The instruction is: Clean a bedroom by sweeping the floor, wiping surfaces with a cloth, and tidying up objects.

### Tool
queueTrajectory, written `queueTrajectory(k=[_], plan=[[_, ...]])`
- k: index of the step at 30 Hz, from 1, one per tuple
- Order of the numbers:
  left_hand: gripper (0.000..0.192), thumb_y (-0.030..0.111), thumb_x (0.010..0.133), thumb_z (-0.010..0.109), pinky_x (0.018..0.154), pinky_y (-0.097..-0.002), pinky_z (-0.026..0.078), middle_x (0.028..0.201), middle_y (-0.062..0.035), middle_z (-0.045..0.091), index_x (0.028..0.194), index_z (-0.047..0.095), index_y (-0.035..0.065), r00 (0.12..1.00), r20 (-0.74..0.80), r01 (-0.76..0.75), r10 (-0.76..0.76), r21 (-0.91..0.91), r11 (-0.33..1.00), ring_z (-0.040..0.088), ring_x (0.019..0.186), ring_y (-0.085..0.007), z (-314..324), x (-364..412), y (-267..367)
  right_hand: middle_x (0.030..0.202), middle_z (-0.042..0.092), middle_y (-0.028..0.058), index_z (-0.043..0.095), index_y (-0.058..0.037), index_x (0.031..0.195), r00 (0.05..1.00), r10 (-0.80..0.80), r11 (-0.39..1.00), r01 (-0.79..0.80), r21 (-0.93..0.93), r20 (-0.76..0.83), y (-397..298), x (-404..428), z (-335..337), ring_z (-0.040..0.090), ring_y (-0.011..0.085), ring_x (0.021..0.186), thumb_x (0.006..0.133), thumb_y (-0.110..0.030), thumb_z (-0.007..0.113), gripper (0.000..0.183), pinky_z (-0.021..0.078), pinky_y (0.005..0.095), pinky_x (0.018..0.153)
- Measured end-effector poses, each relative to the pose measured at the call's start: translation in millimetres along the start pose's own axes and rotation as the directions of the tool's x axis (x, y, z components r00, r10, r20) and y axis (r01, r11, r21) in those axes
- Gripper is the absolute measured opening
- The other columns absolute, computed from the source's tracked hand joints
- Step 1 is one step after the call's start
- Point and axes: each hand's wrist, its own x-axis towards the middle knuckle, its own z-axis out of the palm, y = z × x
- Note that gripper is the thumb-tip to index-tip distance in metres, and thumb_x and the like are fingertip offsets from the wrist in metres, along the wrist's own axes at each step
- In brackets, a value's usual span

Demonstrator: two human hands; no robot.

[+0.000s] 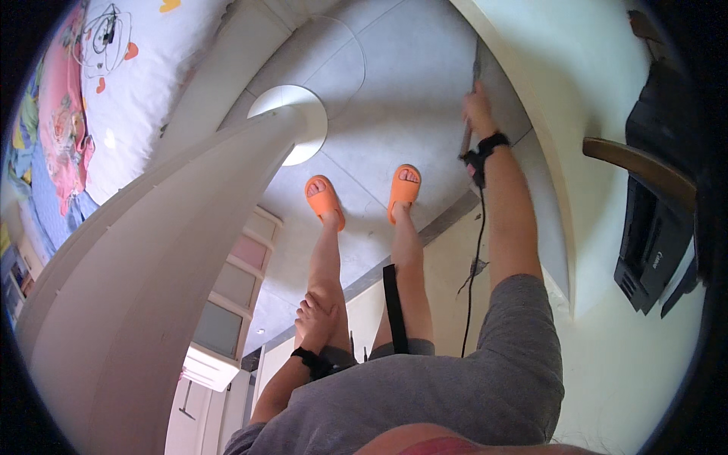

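My right hand [478, 111] is closed around a long thin grey rod [476, 65], held low over the grey tiled floor beside a pale panel's edge. The rod's far end is hard to make out. A black strap with a small device [475, 162] is on my right wrist, and a black cable [482, 227] runs down from it. On my bent left leg, near the knee, rests my left hand [315, 321] with its fingers slightly spread and nothing in it. Another black strap [307, 361] circles that wrist.
A tall white column [187, 210] rises close on the left from a round white base [315, 133]. Beyond it are a bed [153, 68] with a coiled cable [105, 40] and a drawer unit [236, 281]. A thin white cord [364, 62] crosses the floor. A black Canon printer [648, 244] stands right.
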Motion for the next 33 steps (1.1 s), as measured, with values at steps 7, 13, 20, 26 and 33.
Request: queueTrajectory(k=[7,13,20,26,33], plan=[[0.077,0.054,0.069,0.058,0.075,-0.0461,0.048,0.104,-0.0184,0.049,0.117,0.034,-0.0009,0.999,0.032,-0.01,0.01,-0.011,1.0,0.052,0.096,-0.0348,-3,-3,-4,0.115,0.052,0.0218,0.022,-0.0181,0.138,0.968,-0.071,0.855,0.183,-0.485,0.241,127,-224,-10,0.058,0.0341,0.091,0.081,-0.006,0.046,0.063,0.0458,0.0394,0.074],[0.077,0.054,0.07,0.058,0.076,-0.0461,0.047,0.105,-0.0186,0.049,0.118,0.033,-0.0014,0.999,0.017,-0.038,0.039,-0.037,0.999,0.051,0.096,-0.035,3,1,-3,0.127,0.044,0.0199,0.025,-0.0119,0.136,0.795,0.333,0.904,-0.118,-0.41,0.507,111,-422,-97,0.051,0.035,0.107,0.082,-0.007,0.049,0.059,0.0418,0.0394,0.088],[0.08,0.053,0.07,0.057,0.08,-0.046,0.045,0.109,-0.0186,0.047,0.122,0.029,-0.0005,0.997,0.076,0.011,-0.009,-0.028,1.0,0.049,0.101,-0.035,-3,-3,-4,0.125,0.046,0.0187,0.03,-0.0113,0.135,0.964,0.035,0.909,0.079,-0.409,0.264,44,-290,-84,0.05,0.0295,0.11,0.085,-0.013,0.049,0.053,0.041,0.0351,0.089],[0.08,0.054,0.07,0.057,0.08,-0.0468,0.044,0.111,-0.0188,0.047,0.123,0.03,-0.0008,0.997,0.063,0.041,-0.038,-0.048,0.998,0.049,0.102,-0.0355,6,-3,-7,0.11,0.054,0.0237,0.035,-0.0102,0.131,0.958,-0.271,0.901,0.286,-0.328,0.091,-49,-66,-2,0.054,0.0349,0.099,0.08,-0.011,0.049,0.053,0.0434,0.0399,0.083],[0.084,0.058,0.072,0.055,0.084,-0.0466,0.044,0.113,-0.0222,0.046,0.125,0.029,-0.0024,0.99,0.138,0.046,-0.029,-0.117,0.992,0.048,0.102,-0.038,-7,-4,-1,0.089,0.06,0.0252,0.025,-0.0151,0.137,0.915,-0.315,0.722,0.404,-0.562,0.253,-15,-90,77,0.058,0.0393,0.083,0.076,-0.01,0.05,0.066,0.045,0.0439,0.075]])
